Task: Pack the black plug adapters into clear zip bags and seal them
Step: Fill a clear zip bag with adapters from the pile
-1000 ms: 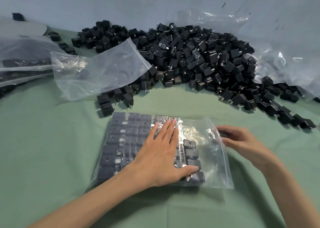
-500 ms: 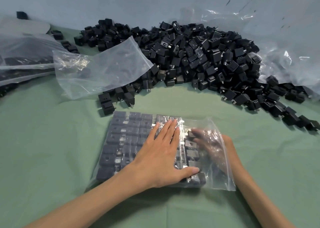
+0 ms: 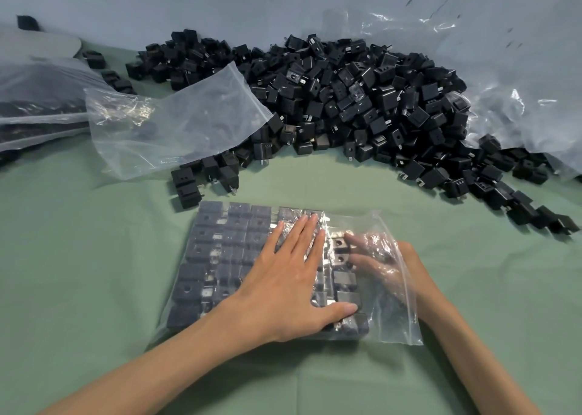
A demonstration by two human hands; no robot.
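Observation:
A clear zip bag (image 3: 397, 321) lies flat on the green cloth, with black plug adapters (image 3: 214, 251) packed in neat rows inside it. My left hand (image 3: 289, 276) presses flat on top of the bag, fingers straight and spread. My right hand (image 3: 378, 260) is inside the bag through its open right end. Seen through the plastic, its fingers reach straight toward the rightmost column of adapters (image 3: 341, 251). A big loose pile of black adapters (image 3: 362, 106) lies behind the bag.
An empty clear zip bag (image 3: 176, 125) rests against the pile's left side. Filled bags (image 3: 37, 106) are stacked at the far left. Crumpled clear plastic sheeting (image 3: 519, 84) lies at the back right. A few stray adapters (image 3: 185, 188) sit just behind the bag.
My right hand, which held an adapter at the bag's mouth, has gone inside the bag and pushed in toward the rows. My left hand has stayed pressed on top.

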